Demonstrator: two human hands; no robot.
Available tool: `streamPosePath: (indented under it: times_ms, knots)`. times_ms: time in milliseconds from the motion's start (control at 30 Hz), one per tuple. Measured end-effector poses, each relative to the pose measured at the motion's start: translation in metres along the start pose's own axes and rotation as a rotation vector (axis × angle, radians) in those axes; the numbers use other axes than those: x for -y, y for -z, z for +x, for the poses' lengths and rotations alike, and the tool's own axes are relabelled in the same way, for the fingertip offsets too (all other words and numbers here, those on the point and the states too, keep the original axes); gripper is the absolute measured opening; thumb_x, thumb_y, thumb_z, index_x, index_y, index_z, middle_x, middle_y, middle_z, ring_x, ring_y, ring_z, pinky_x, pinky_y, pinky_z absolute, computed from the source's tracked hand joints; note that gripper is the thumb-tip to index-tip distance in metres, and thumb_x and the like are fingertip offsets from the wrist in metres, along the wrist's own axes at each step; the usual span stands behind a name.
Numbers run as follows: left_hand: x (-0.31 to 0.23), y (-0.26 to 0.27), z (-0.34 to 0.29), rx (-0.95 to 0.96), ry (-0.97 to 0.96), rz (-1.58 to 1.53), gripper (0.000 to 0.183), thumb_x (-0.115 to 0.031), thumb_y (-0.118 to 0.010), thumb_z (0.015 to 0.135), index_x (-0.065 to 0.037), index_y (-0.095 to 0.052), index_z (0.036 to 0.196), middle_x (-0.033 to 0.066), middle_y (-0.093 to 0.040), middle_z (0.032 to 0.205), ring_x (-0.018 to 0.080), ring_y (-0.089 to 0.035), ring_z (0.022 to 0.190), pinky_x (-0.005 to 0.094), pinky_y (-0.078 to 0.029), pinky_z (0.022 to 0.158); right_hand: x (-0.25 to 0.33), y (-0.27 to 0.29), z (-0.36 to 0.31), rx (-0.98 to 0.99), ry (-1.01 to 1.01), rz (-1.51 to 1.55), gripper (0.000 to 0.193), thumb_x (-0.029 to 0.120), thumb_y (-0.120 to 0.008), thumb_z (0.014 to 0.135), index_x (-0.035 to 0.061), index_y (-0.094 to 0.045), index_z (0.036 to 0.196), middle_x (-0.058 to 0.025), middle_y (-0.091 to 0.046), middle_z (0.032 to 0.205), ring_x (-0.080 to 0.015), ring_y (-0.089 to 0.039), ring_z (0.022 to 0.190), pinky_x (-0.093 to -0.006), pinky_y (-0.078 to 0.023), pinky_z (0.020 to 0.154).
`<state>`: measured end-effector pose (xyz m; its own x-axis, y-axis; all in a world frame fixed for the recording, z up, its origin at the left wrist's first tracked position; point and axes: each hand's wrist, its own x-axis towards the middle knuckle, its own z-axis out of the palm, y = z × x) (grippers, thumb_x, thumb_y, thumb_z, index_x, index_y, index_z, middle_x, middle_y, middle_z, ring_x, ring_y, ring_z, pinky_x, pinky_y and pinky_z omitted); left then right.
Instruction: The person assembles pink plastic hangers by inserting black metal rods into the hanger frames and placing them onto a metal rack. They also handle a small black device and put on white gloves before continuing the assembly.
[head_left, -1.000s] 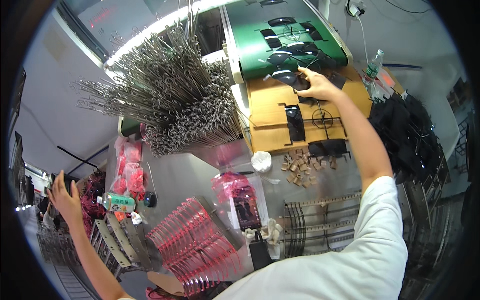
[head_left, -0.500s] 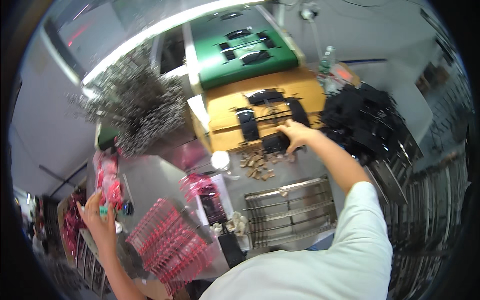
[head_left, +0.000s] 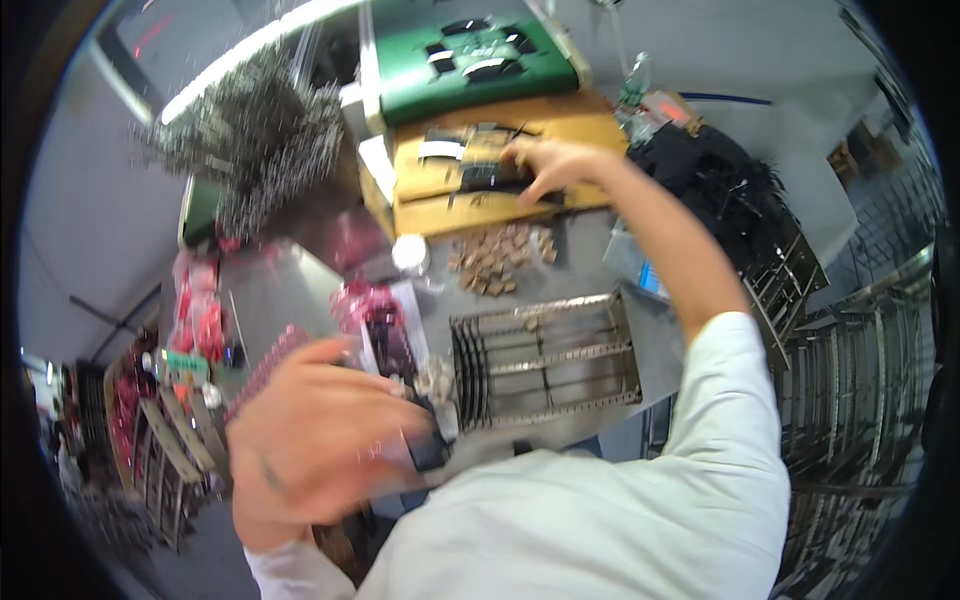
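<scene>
My right hand reaches over the yellow-brown cardboard, thumb and fingers apart. Under and beside its fingertips lie glossy black curved pieces with thin prongs; some blur, and whether the fingers touch one is hard to see. Close to me, my left hand is smeared by motion in front of the pink-wrapped rods, its fingers too blurred to read. Several small brown blocks lie on the metal table below the cardboard. Nearer stands a metal rack with black curved strips at its left end.
Behind the cardboard, a green conveyor belt carries more black pieces. A heap of black parts is at the right, with a clear bottle behind it. Dense thin metal parts stand at the far left. A white round container sits mid-table.
My left hand has swung from the far left to close in front of me. My right hand has shifted left over the black pieces, whose arrangement has changed. The whole view has shifted.
</scene>
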<state>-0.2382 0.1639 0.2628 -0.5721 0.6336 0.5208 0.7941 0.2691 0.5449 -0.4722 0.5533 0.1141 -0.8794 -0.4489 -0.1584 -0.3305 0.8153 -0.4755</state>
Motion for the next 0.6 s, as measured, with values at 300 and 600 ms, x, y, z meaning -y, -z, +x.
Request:
streamPosePath:
  times_ms: [300,600]
  knots:
    - [-0.071,-0.105,0.004,-0.165,-0.652,-0.12,0.008,-0.016,-0.072,0.079,-0.009,-0.071,0.078,0.0032,-0.07,0.077,0.0223,-0.07,0.081,0.0371,-0.056,0.081,0.012,0.106,-0.187,-0.324,-0.063,-0.178,0.082,0.027,-0.085,0.077,0.0109,-0.049,0.149,-0.0146,-0.058,0.138,-0.0286,-0.053,0.134,-0.0414,-0.041,0.113]
    - [-0.039,-0.125,0.035,-0.004,-0.523,0.008,0.016,-0.02,-0.069,0.076,-0.006,-0.062,0.071,0.0026,-0.061,0.069,0.0227,-0.066,0.074,0.0367,-0.054,0.071,-0.128,0.05,-0.268,-0.391,-0.496,-0.198,0.081,0.015,-0.085,0.073,0.0014,-0.05,0.145,-0.0195,-0.06,0.14,-0.0332,-0.055,0.134,-0.0407,-0.042,0.113]
